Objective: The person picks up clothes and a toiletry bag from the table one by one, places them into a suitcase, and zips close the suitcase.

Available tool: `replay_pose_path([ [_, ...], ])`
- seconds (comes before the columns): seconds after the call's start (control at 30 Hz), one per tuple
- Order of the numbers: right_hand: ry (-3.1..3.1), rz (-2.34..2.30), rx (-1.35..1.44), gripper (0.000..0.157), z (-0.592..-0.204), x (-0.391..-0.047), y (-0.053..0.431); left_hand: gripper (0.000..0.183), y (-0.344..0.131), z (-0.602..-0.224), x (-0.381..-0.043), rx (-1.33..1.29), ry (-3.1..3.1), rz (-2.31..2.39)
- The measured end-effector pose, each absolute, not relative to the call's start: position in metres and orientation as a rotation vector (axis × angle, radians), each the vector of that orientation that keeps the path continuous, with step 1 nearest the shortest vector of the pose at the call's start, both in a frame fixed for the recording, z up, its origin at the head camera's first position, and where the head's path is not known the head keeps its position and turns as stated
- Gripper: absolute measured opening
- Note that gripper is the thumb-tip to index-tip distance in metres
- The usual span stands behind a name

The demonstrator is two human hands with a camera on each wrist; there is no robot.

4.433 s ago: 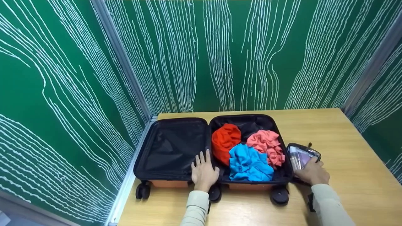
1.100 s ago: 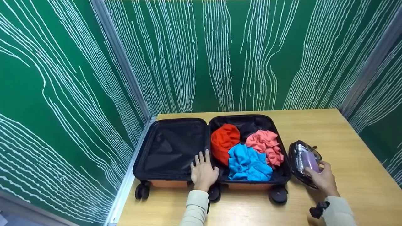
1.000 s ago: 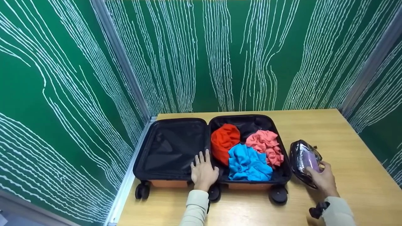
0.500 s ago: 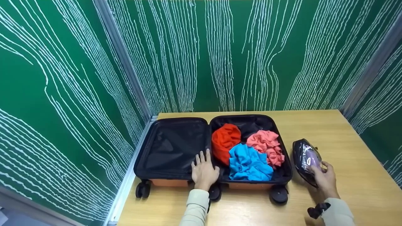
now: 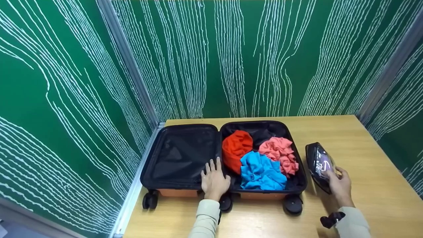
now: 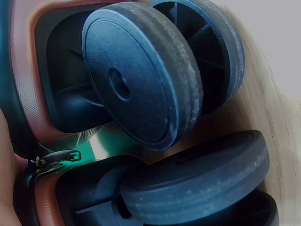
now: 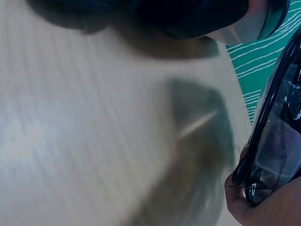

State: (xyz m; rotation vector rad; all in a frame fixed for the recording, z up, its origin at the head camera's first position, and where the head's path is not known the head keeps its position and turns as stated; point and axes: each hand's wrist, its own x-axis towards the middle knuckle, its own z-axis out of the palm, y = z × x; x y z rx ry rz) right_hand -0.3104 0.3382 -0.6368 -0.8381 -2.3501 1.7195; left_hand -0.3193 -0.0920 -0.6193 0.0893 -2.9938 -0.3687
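An orange suitcase (image 5: pixel 181 162) lies spread open on the table. Its right half holds a red cloth (image 5: pixel 235 148), a blue cloth (image 5: pixel 262 173) and a pink cloth (image 5: pixel 279 150), all crumpled. My left hand (image 5: pixel 214 183) rests flat, fingers straight, on the front edge where the halves meet. Right of the suitcase, my right hand (image 5: pixel 341 186) grips the near end of a clear toiletry pouch (image 5: pixel 320 162) with black trim, something purple showing inside. In the right wrist view the pouch (image 7: pixel 282 136) stands tilted above its shadow on the table.
Black caster wheels (image 5: pixel 293 205) stick out along the suitcase's front side; the left wrist view shows wheels (image 6: pixel 136 75) and a zipper pull (image 6: pixel 63 155) up close. The wooden table (image 5: pixel 370 165) meets green, white-lined walls (image 5: pixel 231 59) at the back and sides.
The pouch has gone from lying beside the suitcase to being tilted up and raised in my right hand, shifting slightly away from me over the last second. My left hand has stayed put.
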Motion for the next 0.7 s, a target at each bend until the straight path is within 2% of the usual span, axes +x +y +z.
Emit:
replay_pose_path([
  [0.7,-2.199,1.891,-0.829,0.072,-0.610,-0.309,0.326,0.080,-0.092,-0.618,-0.319,0.092,-2.989,-0.356],
])
